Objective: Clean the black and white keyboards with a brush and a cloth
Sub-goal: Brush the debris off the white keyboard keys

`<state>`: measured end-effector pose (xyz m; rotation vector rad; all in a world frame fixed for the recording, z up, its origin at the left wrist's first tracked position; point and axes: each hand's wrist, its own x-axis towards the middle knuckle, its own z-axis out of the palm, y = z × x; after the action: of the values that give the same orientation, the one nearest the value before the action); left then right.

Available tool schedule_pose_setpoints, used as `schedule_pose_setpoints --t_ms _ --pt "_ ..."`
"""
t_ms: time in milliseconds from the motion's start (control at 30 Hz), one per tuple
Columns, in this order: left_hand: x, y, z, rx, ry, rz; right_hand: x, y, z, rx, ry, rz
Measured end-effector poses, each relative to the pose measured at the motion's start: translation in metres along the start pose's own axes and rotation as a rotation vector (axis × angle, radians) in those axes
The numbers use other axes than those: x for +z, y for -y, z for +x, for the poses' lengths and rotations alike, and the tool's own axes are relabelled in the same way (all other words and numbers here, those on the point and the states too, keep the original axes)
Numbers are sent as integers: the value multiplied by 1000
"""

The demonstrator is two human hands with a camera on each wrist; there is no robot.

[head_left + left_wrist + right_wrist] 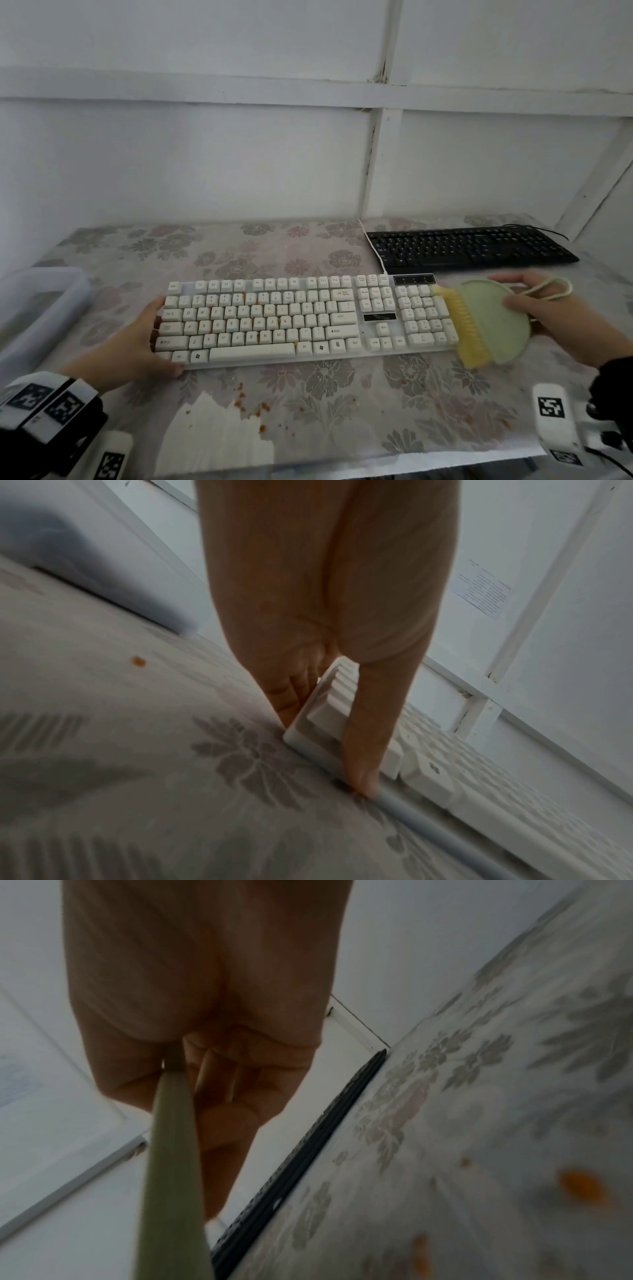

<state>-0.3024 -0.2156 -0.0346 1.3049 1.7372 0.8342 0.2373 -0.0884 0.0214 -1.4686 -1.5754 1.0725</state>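
The white keyboard (308, 318) lies across the middle of the table, with orange crumbs between some of its keys. My left hand (154, 337) grips its left end, thumb on the front edge (363, 777) and fingers along the side. My right hand (513, 301) holds a round green brush (493, 322) by its body. The brush's yellow bristles (462, 329) sit at the keyboard's right end, beside the number pad. A cord loop (548, 287) hangs from the brush. The black keyboard (469, 248) lies at the back right. The brush (171, 1150) shows edge-on in the right wrist view.
A clear plastic container (44, 308) stands at the left edge of the table. Orange crumbs (246, 404) and a white patch (212, 435) lie on the flowered tablecloth (342, 394) in front of the white keyboard. A white wall closes off the back.
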Motion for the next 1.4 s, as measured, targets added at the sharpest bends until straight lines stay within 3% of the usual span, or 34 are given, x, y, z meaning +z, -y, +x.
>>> schedule_pose_setpoints --t_ms 100,267,400,567,733,967,1400 --pt "0 -1 0 8 7 8 -10 8 2 31 27 -26" --pt "1 -2 0 8 18 -17 10 43 15 -135 -106 -1" --pt "0 0 0 6 15 5 37 56 23 -204 -131 -59" --pt "0 0 1 -18 5 27 43 50 7 -182 -150 -291" --pt "2 -4 1 -23 8 28 36 45 -8 -123 -21 -371" --pt "5 -10 -3 -21 -22 46 43 66 6 -222 -176 -246" --pt "5 -7 -1 -39 -36 24 37 48 -15 -122 -45 -434"
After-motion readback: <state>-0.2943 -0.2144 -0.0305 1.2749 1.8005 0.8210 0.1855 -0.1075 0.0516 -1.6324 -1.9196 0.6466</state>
